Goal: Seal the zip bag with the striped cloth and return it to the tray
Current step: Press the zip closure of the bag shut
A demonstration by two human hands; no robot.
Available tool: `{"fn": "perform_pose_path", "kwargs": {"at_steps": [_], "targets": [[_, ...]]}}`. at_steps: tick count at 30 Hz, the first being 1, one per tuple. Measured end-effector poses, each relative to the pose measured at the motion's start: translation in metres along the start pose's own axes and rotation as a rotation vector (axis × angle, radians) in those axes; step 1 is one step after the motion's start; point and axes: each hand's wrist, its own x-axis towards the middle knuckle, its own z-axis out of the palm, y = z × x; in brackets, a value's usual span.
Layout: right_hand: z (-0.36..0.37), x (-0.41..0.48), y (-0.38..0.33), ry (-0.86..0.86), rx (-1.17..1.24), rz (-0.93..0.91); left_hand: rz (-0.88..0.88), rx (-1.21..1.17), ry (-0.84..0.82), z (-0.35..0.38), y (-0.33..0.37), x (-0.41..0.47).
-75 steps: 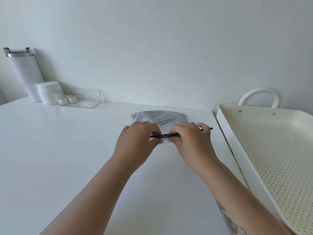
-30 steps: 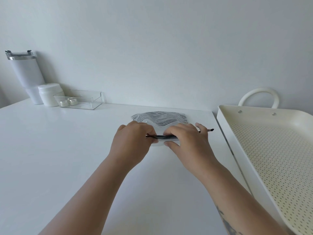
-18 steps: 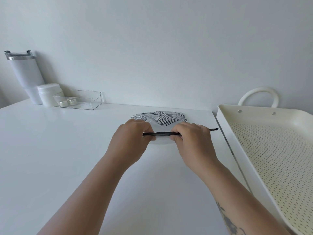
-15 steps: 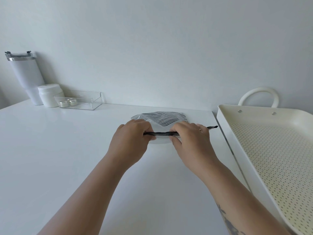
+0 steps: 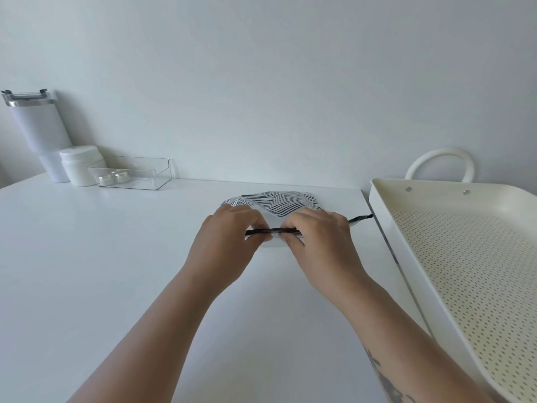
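Note:
A clear zip bag (image 5: 274,221) lies on the white table with a black-and-white striped cloth (image 5: 276,202) inside it. Its black zip strip runs along the near edge, and one end of the strip sticks out to the right toward the tray. My left hand (image 5: 228,242) pinches the left part of the strip. My right hand (image 5: 318,242) pinches the strip just beside it, fingertips nearly touching the left hand's. The cream perforated tray (image 5: 470,257) with a loop handle stands at the right, nothing in it.
At the back left stand a white tumbler (image 5: 37,135), a white jar (image 5: 80,165) and a clear plastic box (image 5: 133,173) holding two small silver jars. The wall is close behind the table (image 5: 101,257).
Both hands have stayed on the zip strip, shifting slightly along it. The strip's right end has lifted a little and points toward the tray.

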Motion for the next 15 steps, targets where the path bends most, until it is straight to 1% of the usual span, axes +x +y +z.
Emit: {"fn": "perform_pose_path", "kwargs": {"at_steps": [4,9,13,15], "targets": [[-0.002,-0.002,0.0,-0.029,0.019,-0.004,-0.017,0.004,0.015,0.001,-0.002,0.0],[-0.009,0.0,0.011,0.022,0.022,0.052,-0.019,-0.007,0.012,-0.001,-0.007,0.001],[-0.004,0.002,0.01,0.015,0.011,0.042,-0.007,0.04,-0.012,0.0,-0.003,-0.001],[-0.002,0.002,0.008,0.016,0.008,0.03,0.017,0.088,0.002,0.001,-0.001,-0.001]]}}
